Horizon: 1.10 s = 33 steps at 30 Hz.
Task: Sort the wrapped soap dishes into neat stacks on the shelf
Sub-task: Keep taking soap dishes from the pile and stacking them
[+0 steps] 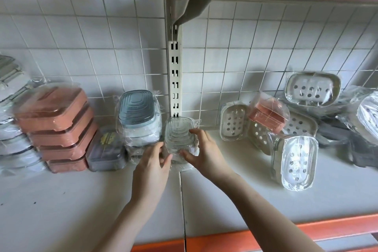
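a shop is indicated: wrapped soap dishes (pixel 57 127) are stocked in multiples on a shelf (pixel 245 200) backed by a slotted upright (pixel 175 80).

head cam, single view, looks fwd and down, close over shelf (pixel 235 196), facing tiled back wall (pixel 126 32)

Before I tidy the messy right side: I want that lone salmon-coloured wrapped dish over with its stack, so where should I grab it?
Take the salmon wrapped dish across its two long sides, coming from above and in front. It lies tilted on the perforated white dishes, top exposed, so nothing blocks it there; the loose wrap may slip, so pinch the rigid edges.
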Tool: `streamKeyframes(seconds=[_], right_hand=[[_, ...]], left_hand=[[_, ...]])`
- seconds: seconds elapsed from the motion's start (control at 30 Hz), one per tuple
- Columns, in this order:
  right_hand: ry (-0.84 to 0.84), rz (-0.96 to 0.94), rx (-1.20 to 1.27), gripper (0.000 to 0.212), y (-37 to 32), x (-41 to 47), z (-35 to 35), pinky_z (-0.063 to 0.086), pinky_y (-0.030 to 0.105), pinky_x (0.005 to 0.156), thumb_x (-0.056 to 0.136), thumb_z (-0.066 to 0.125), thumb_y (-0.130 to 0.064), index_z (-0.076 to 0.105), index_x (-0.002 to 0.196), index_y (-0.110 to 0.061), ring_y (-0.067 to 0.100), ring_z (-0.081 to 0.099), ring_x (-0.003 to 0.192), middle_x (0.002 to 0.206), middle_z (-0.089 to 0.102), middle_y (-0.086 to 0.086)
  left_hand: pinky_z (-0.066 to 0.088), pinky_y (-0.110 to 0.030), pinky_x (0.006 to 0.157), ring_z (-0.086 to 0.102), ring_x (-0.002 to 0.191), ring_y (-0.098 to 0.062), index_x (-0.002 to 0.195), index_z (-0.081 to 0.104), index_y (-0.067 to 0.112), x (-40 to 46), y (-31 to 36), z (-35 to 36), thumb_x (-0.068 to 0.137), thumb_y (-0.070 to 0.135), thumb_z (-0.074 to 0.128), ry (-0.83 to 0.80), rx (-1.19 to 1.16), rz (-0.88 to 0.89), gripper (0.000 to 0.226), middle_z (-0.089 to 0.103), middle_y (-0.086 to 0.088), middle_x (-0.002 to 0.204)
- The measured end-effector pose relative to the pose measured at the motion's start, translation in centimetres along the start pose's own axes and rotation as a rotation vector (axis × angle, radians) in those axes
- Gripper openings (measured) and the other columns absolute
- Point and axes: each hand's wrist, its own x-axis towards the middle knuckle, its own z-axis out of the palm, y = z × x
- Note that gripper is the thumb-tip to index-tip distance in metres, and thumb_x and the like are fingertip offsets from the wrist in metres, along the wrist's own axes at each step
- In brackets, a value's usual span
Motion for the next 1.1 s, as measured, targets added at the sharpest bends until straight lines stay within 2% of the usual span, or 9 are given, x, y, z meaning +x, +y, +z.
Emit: streamKeyframes(seconds=[0.17, 0.27, 0.33, 0.43, 0.53, 0.67, 0.87, 1.0, 1.1], right_hand=[[-0.032, -0.007, -0.042, 0.059, -0.4, -0.4, -0.5, 0.033, 0.02, 0.095, 0.084, 0.068, -0.035, 0.042, 0.134, -0.016, 0.019, 0.043, 0.122, 0.132, 0.047, -0.001], [-0.024, -0.014, -0.108, 0.056, -1.1, -1.0, -1.9, 0.041, 0.031, 0.095, 0.087, 0.062, -0.043, 0.042, 0.135, -0.022, 0.013, 0.039, 0.125, 0.135, 0.045, -0.007], [0.009, -0.044, -0.151, 0.05, -1.4, -1.5, -3.2, 0.045, 0.035, 0.093, 0.089, 0.059, -0.045, 0.045, 0.132, -0.025, 0.013, 0.039, 0.125, 0.134, 0.046, -0.01], [0.1, -0.1, -0.188, 0.037, -1.4, -2.6, -5.4, 0.048, 0.034, 0.087, 0.092, 0.055, -0.041, 0.053, 0.125, -0.024, 0.013, 0.046, 0.12, 0.128, 0.051, -0.012], [0.213, -0.139, -0.185, 0.033, -0.9, -3.8, -7.7, 0.05, 0.034, 0.083, 0.09, 0.048, -0.041, 0.059, 0.115, -0.022, 0.015, 0.053, 0.109, 0.118, 0.057, -0.011], [0.339, -0.156, -0.178, 0.031, 0.0, -4.8, -11.0, 0.05, 0.035, 0.079, 0.087, 0.047, -0.037, 0.063, 0.106, -0.018, 0.019, 0.058, 0.102, 0.108, 0.06, -0.006], [0.418, -0.115, -0.208, 0.03, 2.2, -4.9, -15.3, 0.049, 0.038, 0.081, 0.086, 0.05, -0.037, 0.062, 0.106, -0.018, 0.023, 0.059, 0.1, 0.107, 0.06, -0.002], [0.434, -0.014, -0.316, 0.046, 3.3, -4.9, -17.1, 0.048, 0.038, 0.076, 0.08, 0.044, -0.049, 0.06, 0.108, -0.017, 0.028, 0.055, 0.097, 0.11, 0.059, 0.002], [0.388, 0.134, -0.413, 0.063, 4.3, -4.9, -18.2, 0.047, 0.043, 0.082, 0.076, 0.042, -0.06, 0.056, 0.116, -0.014, 0.034, 0.051, 0.104, 0.114, 0.055, 0.007]], left_hand=[[0.052, -0.035, 0.059, 0.067, 0.081, -0.029, 0.105, 0.065, 0.009, -0.2, 0.7, -1.0, 0.078, 0.009, 0.07, 0.043, 0.184, 0.084, 0.027, 0.069, -0.005, 0.092], [0.053, -0.037, 0.064, 0.064, 0.082, -0.031, 0.104, 0.065, 0.006, -0.6, 1.9, -1.8, 0.077, 0.002, 0.067, 0.106, 0.193, 0.193, 0.028, 0.068, -0.007, 0.089], [0.053, -0.037, 0.068, 0.063, 0.083, -0.03, 0.106, 0.064, 0.008, -1.0, 3.1, -1.9, 0.081, 0.009, 0.059, 0.108, 0.167, 0.264, 0.026, 0.068, -0.006, 0.09], [0.051, -0.034, 0.07, 0.061, 0.087, -0.025, 0.106, 0.064, 0.014, -1.5, 5.2, -1.4, 0.081, 0.021, 0.046, 0.036, 0.113, 0.298, 0.032, 0.067, -0.001, 0.093], [0.048, -0.03, 0.072, 0.061, 0.089, -0.022, 0.101, 0.064, 0.017, -1.5, 6.8, 0.0, 0.079, 0.015, 0.053, -0.022, 0.051, 0.311, 0.025, 0.066, 0.003, 0.094], [0.048, -0.032, 0.077, 0.06, 0.096, -0.022, 0.102, 0.066, 0.015, -1.3, 9.2, 1.8, 0.082, 0.006, 0.062, -0.123, 0.007, 0.291, 0.022, 0.067, 0.002, 0.099], [0.045, -0.036, 0.084, 0.053, 0.111, -0.022, 0.112, 0.061, 0.016, 0.6, 13.8, 4.6, 0.089, 0.017, 0.055, -0.224, -0.005, 0.267, 0.023, 0.062, 0.001, 0.113], [0.047, -0.04, 0.082, 0.054, 0.11, -0.029, 0.117, 0.056, 0.015, 2.1, 16.7, 6.4, 0.091, 0.023, 0.052, -0.223, -0.033, 0.252, 0.028, 0.06, -0.006, 0.117], [0.043, -0.038, 0.084, 0.052, 0.114, -0.03, 0.119, 0.05, 0.015, 3.2, 18.4, 8.0, 0.093, 0.032, 0.05, -0.238, -0.038, 0.171, 0.031, 0.055, -0.007, 0.123]])
